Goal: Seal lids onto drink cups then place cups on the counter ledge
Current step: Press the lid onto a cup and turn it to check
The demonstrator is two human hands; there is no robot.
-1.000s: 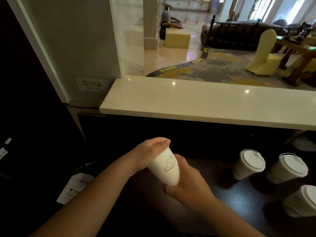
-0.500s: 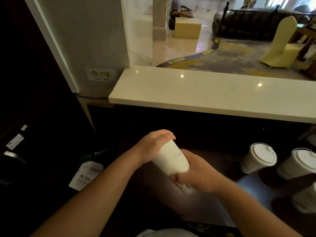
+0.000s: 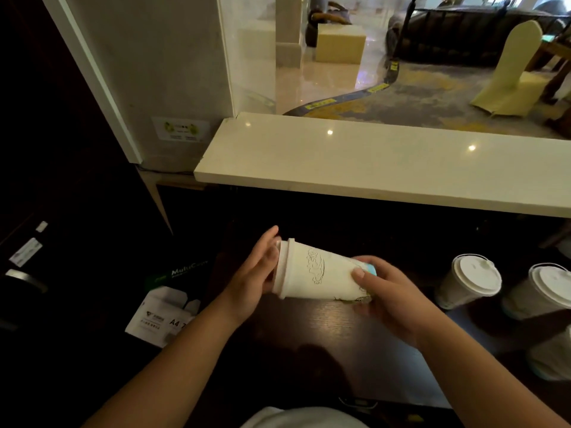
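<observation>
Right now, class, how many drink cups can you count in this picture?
4. One cup lies sideways between the left hand and right hand. Two lidded cups stand at right; a fourth is cut off at the right edge. More may be hidden.

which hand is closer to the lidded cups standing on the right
Right. The right hand grips the base of the tilted cup, just left of the nearest standing cup. The left hand is at its lid end, farther away.
</observation>
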